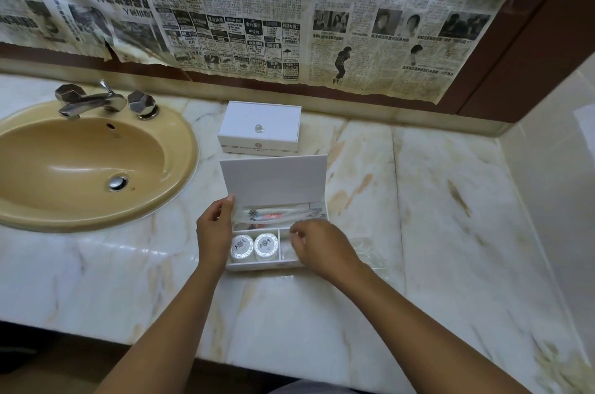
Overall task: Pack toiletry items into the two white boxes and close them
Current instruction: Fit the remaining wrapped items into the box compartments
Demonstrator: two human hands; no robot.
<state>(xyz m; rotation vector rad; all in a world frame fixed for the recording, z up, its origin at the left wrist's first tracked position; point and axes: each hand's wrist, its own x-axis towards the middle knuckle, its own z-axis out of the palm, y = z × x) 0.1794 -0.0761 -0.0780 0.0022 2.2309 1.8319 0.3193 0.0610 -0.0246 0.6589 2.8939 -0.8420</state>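
On the marble counter (434, 200) just right of the tan sink (80, 165), I see the near white box (277, 261) standing open, its lid (273, 179) raised upright at the back. My left hand (214, 229) is at the box's left edge, fingers curled with the fingertip up against the lower left corner of the lid; whether it actually pinches the lid or the clear wrapper beside it, I cannot tell. My right hand (318, 247) hovers over the right front compartment, fingers curled as if pinching something small and pale, though what it grips is too small to make out. Inside, a plastic-wrapped toothbrush kit (273, 213) lies along the long rear compartment, and two round white soaps (254, 247) sit side by side in the left front compartment. Behind this box, touching or nearly touching the lid, the second white box (260, 129) sits closed, with a small clear knob on top. Old newspaper (289, 13) covers the wall above the counter.
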